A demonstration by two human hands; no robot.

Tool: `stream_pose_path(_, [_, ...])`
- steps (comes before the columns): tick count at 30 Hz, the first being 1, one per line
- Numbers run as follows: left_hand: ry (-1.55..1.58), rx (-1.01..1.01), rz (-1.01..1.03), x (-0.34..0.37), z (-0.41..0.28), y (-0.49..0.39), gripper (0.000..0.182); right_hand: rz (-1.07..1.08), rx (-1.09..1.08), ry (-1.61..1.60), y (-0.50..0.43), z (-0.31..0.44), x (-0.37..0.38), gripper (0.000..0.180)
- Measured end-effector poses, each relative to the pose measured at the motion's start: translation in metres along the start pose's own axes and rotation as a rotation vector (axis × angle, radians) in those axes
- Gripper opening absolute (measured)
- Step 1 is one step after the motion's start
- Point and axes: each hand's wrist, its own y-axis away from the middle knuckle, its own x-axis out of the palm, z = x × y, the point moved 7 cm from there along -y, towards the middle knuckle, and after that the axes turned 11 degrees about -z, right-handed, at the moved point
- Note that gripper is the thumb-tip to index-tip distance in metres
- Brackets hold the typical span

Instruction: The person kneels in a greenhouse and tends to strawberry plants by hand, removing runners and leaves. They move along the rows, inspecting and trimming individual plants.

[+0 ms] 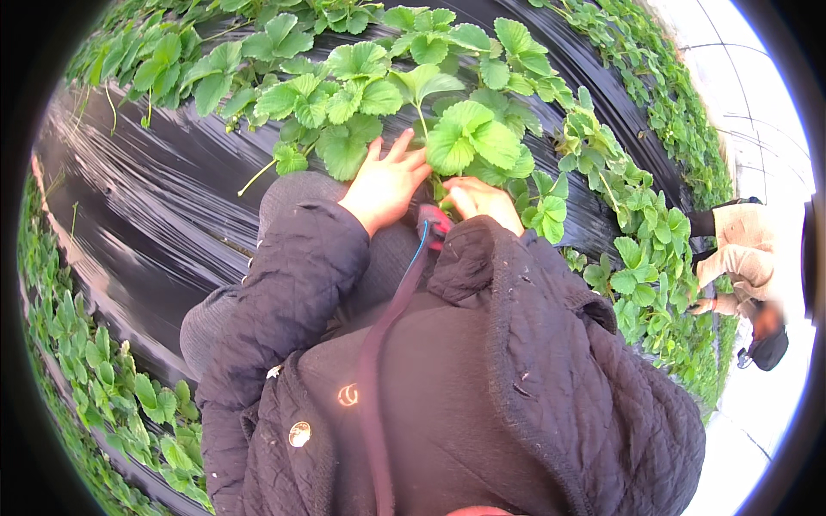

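Note:
Leafy strawberry plants (pixel 361 97) grow through black plastic film (pixel 161 187) in front of me. My left hand (pixel 387 184) lies at the near edge of one plant, palm down and fingers spread among the leaves and stems. To its right, my right hand (pixel 481 200) has curled fingers at the base of the same plant, under a bright green leaf (pixel 474 138); leaves and my cuff hide its fingertips, so I cannot tell whether it pinches a stem. A dark strap (pixel 387 329) with a red and grey end (pixel 435 226) hangs between my sleeves, close below both hands.
Another person (pixel 742 258) in light clothing and a dark cap bends over the plants at the far right. More strawberry rows run along the lower left (pixel 97 367) and upper right (pixel 645 77). My bent knee (pixel 297 193) is beside my left forearm.

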Motion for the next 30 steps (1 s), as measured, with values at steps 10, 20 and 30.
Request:
stream_pose_path(10, [-0.051,0.124,-0.019,-0.007,-0.011,0.0,0.034,0.156,0.643,-0.053,-0.016,-0.074,0.037,0.031])
stream_pose_path(20, [-0.011,0.088,0.001,-0.008,-0.008,0.008,0.031,0.17,0.944,-0.099,-0.011,-0.101,0.042,0.028])
stream_pose_path(30, [-0.061,0.078,0.09,-0.004,-0.008,0.01,0.033,0.116,0.639,-0.073,-0.012,-0.117,0.06,0.022])
